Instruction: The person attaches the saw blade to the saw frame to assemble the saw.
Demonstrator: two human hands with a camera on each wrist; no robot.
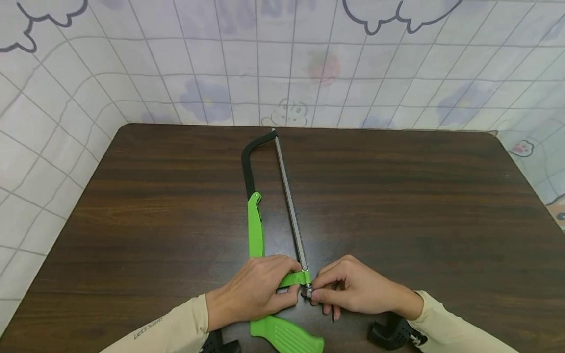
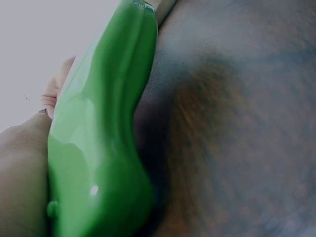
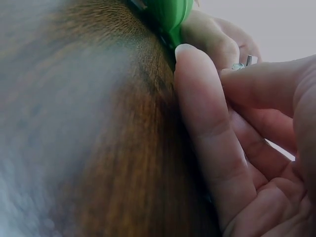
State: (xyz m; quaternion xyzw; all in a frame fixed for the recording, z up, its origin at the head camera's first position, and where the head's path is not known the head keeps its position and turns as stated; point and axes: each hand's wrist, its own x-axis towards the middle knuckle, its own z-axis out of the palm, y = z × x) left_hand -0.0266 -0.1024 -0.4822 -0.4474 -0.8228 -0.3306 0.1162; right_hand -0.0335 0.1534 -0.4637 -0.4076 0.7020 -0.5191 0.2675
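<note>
Hacksaw (image 1: 255,225), long axis near-to-far (black end (image 1: 248,169) farthest), green handle (image 1: 289,334) nearest.

Dark wood-grain table (image 1: 419,206) before a pale grid-patterned wall covering (image 1: 273,59).
Far corners (image 1: 128,131) rounded; soft sheen (image 1: 282,238) toward the front middle. Covering runs behind and along both sides, rippled at left; I note cloud outlines (image 1: 401,12), faded blue flowers (image 1: 207,100), a pinkish patch (image 1: 326,67) and, at right, a paw print (image 1: 523,148).

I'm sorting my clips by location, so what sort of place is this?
Probably a small indoor work corner, though the room itself can't be told: a dark wood-look table, a grid-patterned, cartoon-printed covering rising behind it, and a green and black hacksaw on the tabletop.
</note>
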